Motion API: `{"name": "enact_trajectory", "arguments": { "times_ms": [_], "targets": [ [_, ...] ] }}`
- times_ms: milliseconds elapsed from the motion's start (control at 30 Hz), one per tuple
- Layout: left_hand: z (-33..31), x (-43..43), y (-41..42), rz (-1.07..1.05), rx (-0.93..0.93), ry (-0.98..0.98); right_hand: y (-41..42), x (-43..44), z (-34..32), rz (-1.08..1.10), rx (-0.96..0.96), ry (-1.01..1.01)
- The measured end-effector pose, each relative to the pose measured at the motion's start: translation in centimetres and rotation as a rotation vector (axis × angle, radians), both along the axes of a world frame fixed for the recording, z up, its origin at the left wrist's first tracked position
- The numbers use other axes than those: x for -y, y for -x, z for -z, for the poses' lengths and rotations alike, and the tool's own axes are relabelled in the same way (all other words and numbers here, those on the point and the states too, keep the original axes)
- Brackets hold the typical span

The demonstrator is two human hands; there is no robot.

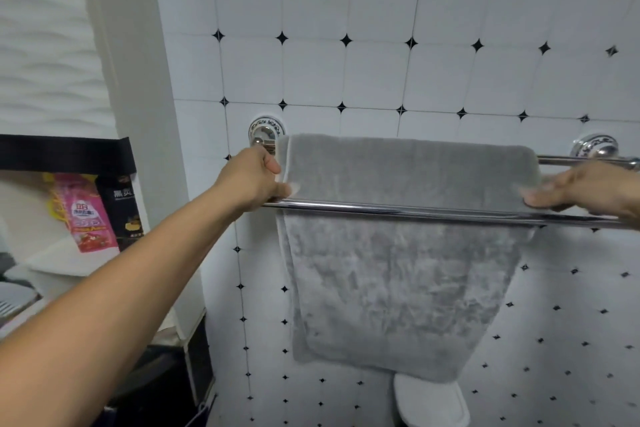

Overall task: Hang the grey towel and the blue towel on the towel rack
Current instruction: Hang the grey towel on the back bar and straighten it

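Note:
The grey towel (398, 270) hangs draped over the rear bar of the chrome towel rack (433, 212) on the tiled wall, its lower part falling behind the front bar. My left hand (258, 180) pinches the towel's left edge just above the front bar. At the far right, my right hand (585, 189) grips the towel's right edge near the bar; it is blurred. The blue towel is not in view.
A shelf at the left holds a pink packet (88, 215) and a black packet (124, 208). A white wall corner (145, 114) stands left of the rack. Below the towel sits a white lidded object (431, 402). Chrome rack mounts (266, 131) fix the bars to the wall.

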State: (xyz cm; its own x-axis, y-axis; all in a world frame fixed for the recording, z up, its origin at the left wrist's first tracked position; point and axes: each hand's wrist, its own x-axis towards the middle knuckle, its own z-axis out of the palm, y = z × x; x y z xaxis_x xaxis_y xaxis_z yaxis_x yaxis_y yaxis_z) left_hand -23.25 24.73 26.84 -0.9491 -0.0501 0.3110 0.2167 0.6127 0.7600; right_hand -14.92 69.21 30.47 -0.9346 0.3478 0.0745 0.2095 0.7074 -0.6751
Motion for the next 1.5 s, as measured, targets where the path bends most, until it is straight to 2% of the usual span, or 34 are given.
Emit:
{"name": "enact_trajectory", "arguments": {
  "times_ms": [33,167,300,433,633,733,833,867,967,1067,1300,1433,1500],
  "targets": [
    [0.0,-0.3,0.0,-0.010,-0.040,-0.032,0.0,0.3,0.1,-0.001,-0.020,0.036],
    [-1.2,-1.6,0.0,-0.143,-0.195,-0.161,1.1,1.9,0.0,0.080,-0.173,0.423],
    [-1.5,-2.6,-0.1,-0.147,-0.128,-0.345,1.5,3.0,0.4,0.110,-0.246,0.507],
    [-2.0,-3.6,-0.5,-0.114,-0.072,-0.381,1.3,2.9,0.1,0.050,-0.189,0.595],
    [-5.1,-3.4,-1.0,-0.056,0.041,-0.621,1.0,2.3,-0.2,-0.129,-0.124,1.007],
    [-6.2,-3.3,-1.1,-0.031,0.052,-0.651,1.1,2.9,-0.2,-0.242,-0.098,1.148],
    [-6.5,-3.4,-1.0,-0.024,0.042,-0.685,1.6,4.0,-0.9,-0.258,-0.172,1.288],
    [-6.4,-3.2,-0.9,-0.033,0.038,-0.700,1.9,4.1,-1.2,-0.262,-0.213,1.293],
    [-6.5,-2.0,-0.5,-0.067,0.028,-0.731,2.2,3.3,-1.7,-0.309,-0.285,1.138],
    [-6.5,-1.1,-0.1,-0.082,0.000,-0.749,2.2,2.3,-2.2,-0.343,-0.340,1.105],
    [-5.3,-0.6,-0.3,-0.109,0.000,-0.635,1.4,2.3,-1.8,-0.367,-0.270,1.088],
    [-4.9,-0.7,-0.5,-0.090,0.010,-0.578,1.5,2.0,-1.7,-0.280,-0.315,1.015],
    [-4.4,-0.8,-0.6,-0.074,0.029,-0.531,1.9,1.6,-1.0,-0.120,-0.348,0.814]
  ]
}}
